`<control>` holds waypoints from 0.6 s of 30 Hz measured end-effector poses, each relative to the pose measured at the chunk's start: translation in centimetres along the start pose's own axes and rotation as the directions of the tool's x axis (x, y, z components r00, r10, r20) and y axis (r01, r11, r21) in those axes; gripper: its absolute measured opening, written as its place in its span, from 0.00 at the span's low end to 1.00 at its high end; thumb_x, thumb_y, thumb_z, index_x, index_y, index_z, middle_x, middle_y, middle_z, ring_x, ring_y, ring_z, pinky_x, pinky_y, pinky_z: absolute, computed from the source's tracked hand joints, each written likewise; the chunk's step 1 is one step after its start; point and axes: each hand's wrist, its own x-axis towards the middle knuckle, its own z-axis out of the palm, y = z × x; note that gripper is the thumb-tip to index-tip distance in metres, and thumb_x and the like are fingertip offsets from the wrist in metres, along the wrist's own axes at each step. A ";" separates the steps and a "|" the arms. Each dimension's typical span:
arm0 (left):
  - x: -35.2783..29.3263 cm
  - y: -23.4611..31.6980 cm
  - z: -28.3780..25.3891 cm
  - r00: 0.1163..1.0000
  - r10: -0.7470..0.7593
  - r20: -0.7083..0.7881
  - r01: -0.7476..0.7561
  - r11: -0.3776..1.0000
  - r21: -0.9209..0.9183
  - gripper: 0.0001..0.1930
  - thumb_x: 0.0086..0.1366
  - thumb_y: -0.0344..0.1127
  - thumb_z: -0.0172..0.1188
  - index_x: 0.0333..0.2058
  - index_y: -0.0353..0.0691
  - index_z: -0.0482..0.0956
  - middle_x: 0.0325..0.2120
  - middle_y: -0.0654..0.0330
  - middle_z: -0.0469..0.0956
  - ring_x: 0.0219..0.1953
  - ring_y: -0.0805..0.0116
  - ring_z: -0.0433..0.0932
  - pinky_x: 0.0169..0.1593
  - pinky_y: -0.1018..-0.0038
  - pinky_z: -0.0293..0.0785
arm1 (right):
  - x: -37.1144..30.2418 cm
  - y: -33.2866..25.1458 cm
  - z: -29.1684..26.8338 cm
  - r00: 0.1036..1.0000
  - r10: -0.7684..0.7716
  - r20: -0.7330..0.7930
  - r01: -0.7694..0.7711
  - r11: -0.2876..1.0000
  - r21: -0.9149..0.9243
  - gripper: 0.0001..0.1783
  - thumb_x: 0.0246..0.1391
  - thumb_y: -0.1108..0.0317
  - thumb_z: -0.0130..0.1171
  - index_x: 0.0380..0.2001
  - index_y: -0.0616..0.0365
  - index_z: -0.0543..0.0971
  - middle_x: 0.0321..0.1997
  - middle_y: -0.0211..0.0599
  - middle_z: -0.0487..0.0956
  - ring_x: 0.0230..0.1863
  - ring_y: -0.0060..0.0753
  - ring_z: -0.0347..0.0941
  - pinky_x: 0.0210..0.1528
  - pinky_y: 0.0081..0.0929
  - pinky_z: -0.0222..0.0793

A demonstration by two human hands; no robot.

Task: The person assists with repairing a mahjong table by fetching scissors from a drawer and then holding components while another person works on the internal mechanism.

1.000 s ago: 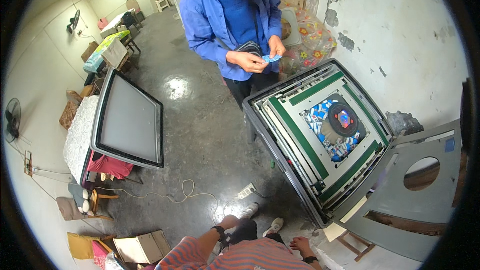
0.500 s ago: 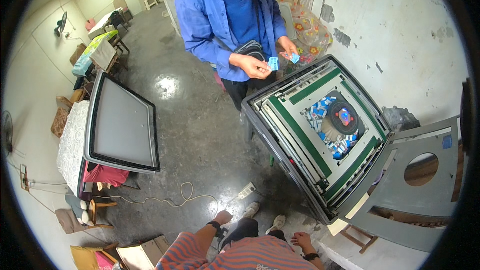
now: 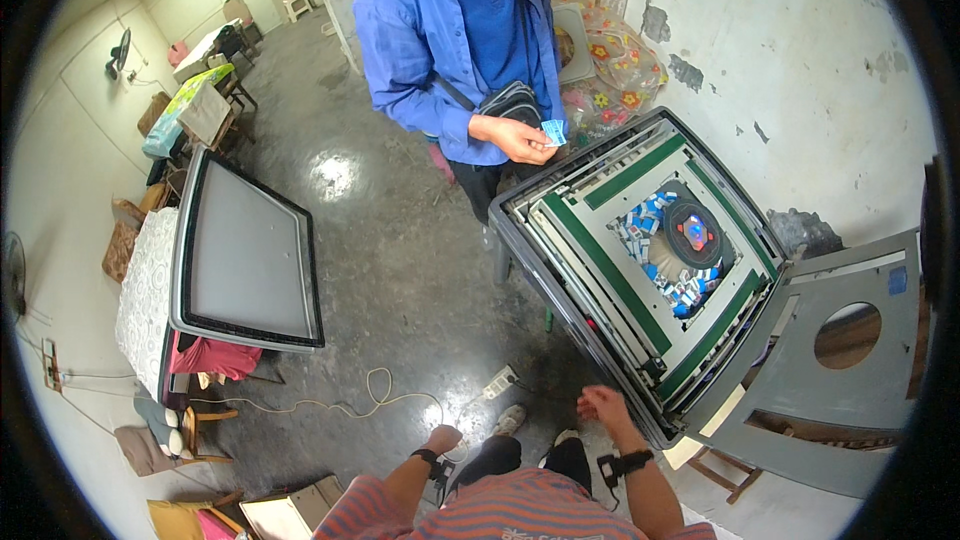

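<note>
My left hand (image 3: 443,440) hangs low before my striped shirt, fingers curled in, with no object seen in it. Nearer the open automatic mahjong table (image 3: 560,270), my right hand (image 3: 601,406) is lifted beside the frame's near-left corner. Its fingers are loosely bent and apart, holding nothing and apparently not touching the frame. Blue and white mahjong tiles (image 3: 690,290) lie jumbled in the central well, around a dark round hub (image 3: 693,232). Green strips (image 3: 610,275) line the pale inner deck. Beyond the frame, another person's hand (image 3: 520,140) pinches a small blue-and-white card (image 3: 554,133).
A grey panel with a round hole (image 3: 846,335) leans out at the right. To the left stands a black-rimmed grey panel (image 3: 250,250) against a cloth-covered table (image 3: 145,290). A pale cord (image 3: 330,404) and power strip (image 3: 497,381) lie on the floor. The other person (image 3: 430,50) stands opposite.
My right hand has risen forward toward the mahjong table. The other person's second hand, which held a blue piece, has dropped out of view. My left hand has barely moved.
</note>
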 end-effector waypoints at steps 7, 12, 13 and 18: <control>-2.2 -0.1 1.2 0.992 -0.123 0.017 0.124 0.991 -0.057 0.04 0.49 0.32 0.59 0.25 0.39 0.78 0.26 0.55 0.79 0.32 0.54 0.80 0.36 0.62 0.76 | 7.5 -18.1 1.9 0.948 -0.314 0.049 0.309 0.947 0.085 0.15 0.58 0.59 0.56 0.37 0.61 0.77 0.31 0.34 0.79 0.29 0.24 0.76 0.30 0.19 0.72; -6.4 2.1 4.0 0.816 -0.575 0.051 0.433 0.551 -0.714 0.14 0.57 0.41 0.51 0.30 0.38 0.82 0.29 0.54 0.82 0.31 0.60 0.81 0.37 0.65 0.77 | 13.6 -29.6 5.0 0.886 -0.456 0.085 0.436 0.881 0.183 0.15 0.58 0.59 0.57 0.38 0.62 0.77 0.30 0.32 0.76 0.27 0.21 0.73 0.27 0.15 0.69; -5.2 3.5 3.1 0.825 -0.563 0.054 0.424 0.553 -0.717 0.14 0.57 0.41 0.51 0.30 0.38 0.82 0.29 0.54 0.82 0.31 0.60 0.81 0.37 0.65 0.77 | 14.9 -30.9 4.6 0.883 -0.469 0.031 0.457 0.871 0.178 0.15 0.57 0.59 0.57 0.40 0.61 0.76 0.32 0.32 0.77 0.27 0.22 0.73 0.27 0.16 0.69; -5.2 10.4 0.8 0.608 -0.681 0.407 0.575 0.024 -0.818 0.17 0.58 0.46 0.53 0.33 0.40 0.82 0.23 0.60 0.82 0.25 0.71 0.81 0.32 0.73 0.77 | 19.0 -36.1 6.5 0.908 -0.416 0.055 0.392 0.888 0.239 0.20 0.54 0.55 0.61 0.43 0.58 0.74 0.35 0.32 0.76 0.29 0.24 0.74 0.29 0.21 0.71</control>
